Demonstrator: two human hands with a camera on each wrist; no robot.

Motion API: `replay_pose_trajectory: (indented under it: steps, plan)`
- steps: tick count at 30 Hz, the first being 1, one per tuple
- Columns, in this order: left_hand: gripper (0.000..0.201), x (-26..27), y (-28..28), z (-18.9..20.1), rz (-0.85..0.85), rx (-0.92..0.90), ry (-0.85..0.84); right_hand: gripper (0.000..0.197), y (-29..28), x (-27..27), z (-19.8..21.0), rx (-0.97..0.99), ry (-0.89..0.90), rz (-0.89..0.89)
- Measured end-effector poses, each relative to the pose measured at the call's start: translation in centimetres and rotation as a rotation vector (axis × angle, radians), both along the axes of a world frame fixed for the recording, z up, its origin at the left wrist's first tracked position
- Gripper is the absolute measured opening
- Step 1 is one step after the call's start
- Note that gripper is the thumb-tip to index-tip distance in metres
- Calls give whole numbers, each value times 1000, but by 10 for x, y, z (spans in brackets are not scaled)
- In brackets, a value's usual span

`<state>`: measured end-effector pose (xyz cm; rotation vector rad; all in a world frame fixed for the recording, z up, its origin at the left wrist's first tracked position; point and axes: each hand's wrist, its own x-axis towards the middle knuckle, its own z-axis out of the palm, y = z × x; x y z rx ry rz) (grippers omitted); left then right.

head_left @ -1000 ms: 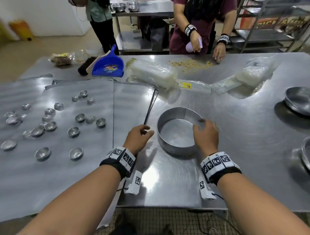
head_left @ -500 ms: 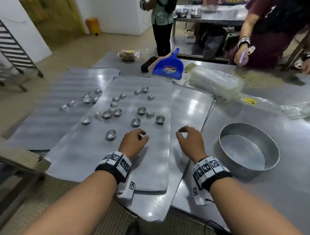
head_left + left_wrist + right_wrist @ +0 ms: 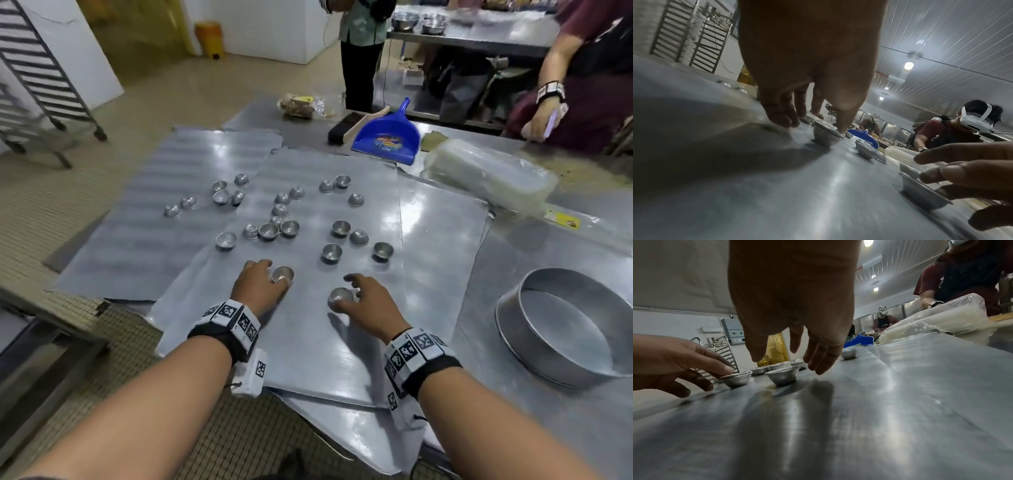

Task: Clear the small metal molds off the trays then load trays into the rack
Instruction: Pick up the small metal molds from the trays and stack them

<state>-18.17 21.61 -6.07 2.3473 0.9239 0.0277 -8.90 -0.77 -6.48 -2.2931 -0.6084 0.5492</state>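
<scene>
The left hand [image 3: 259,286] was lowered over one small mold [image 3: 283,274] on the top tray [image 3: 308,342], its thumb laid on the rim and the other fingers loosely curled beside the cup; no firm grip was seen. The right hand [image 3: 364,303] was spread wide above a second mold [image 3: 341,295], nothing held. Many more molds [image 3: 274,229] were scattered farther back across two trays; the rack [image 3: 41,68] stood well apart, to the left. A rim pressed from one side could be tipped or sent skidding on the slick metal. The overlapped trays overhung the table edge and could be shifted by a push.
</scene>
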Motion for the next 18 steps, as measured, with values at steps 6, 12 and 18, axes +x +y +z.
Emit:
replay_pose_trajectory:
  steps: [6,12,18]
  plan:
    - [30,10,13,0,-20,-42,-48,59,8,-3,-6,-77,-46,-1]
    - [36,18,19,-4,2,-96,-47,59,9,-2,-9,-82,-50,-17]
    - [11,21,22,-5,2,-52,-27,61,10,-3,-13,-108,-60,-9]
